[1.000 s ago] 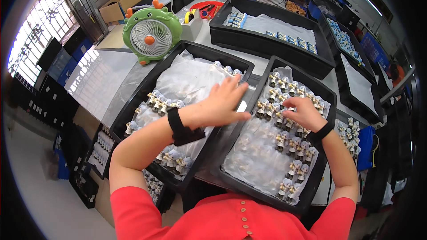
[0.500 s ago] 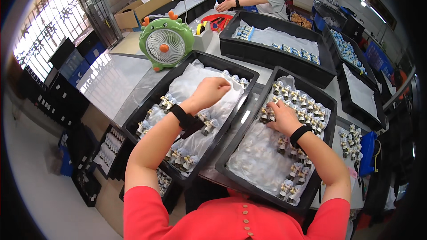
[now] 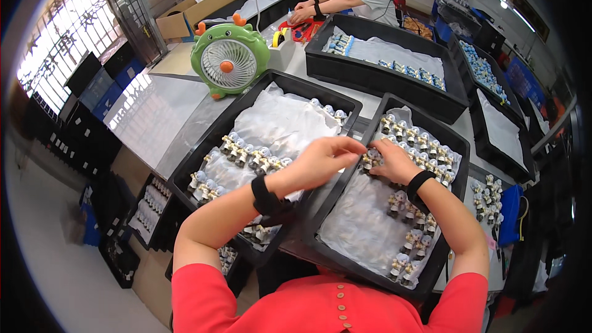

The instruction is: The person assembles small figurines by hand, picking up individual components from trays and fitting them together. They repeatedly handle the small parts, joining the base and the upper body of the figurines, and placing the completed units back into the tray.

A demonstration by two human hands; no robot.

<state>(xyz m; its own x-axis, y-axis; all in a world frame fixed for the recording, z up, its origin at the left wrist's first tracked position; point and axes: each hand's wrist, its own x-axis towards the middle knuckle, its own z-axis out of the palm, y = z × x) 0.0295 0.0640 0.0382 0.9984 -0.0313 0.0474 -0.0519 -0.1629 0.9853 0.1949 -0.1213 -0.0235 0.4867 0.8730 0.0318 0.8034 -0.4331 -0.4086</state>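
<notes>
Two black trays stand side by side before me, lined with white sheeting and holding rows of small figurines with pale hair and dark bases. My right hand (image 3: 396,163) is over the right tray (image 3: 317,216), its thumb and fingers closed round a figurine (image 3: 370,160) at the tray's left side. My left hand (image 3: 324,161) reaches across the gap between the trays, fingers stretched toward that figurine, with nothing visible in them. Under and beside my left forearm, the left tray (image 3: 185,157) holds a row of figurines (image 3: 250,154) across its middle.
A green fan (image 3: 228,61) stands beyond the left tray. Another black tray (image 3: 382,74) with blue figurines lies at the back; a co-worker (image 3: 367,0) works behind it, hands near a red tray (image 3: 302,32). Loose figurines (image 3: 487,197) lie at right beside a blue container (image 3: 510,213).
My left hand has moved right, from above the left tray to beside my right hand. My right hand stays nearly in place. The co-worker's hands have moved to the red tray.
</notes>
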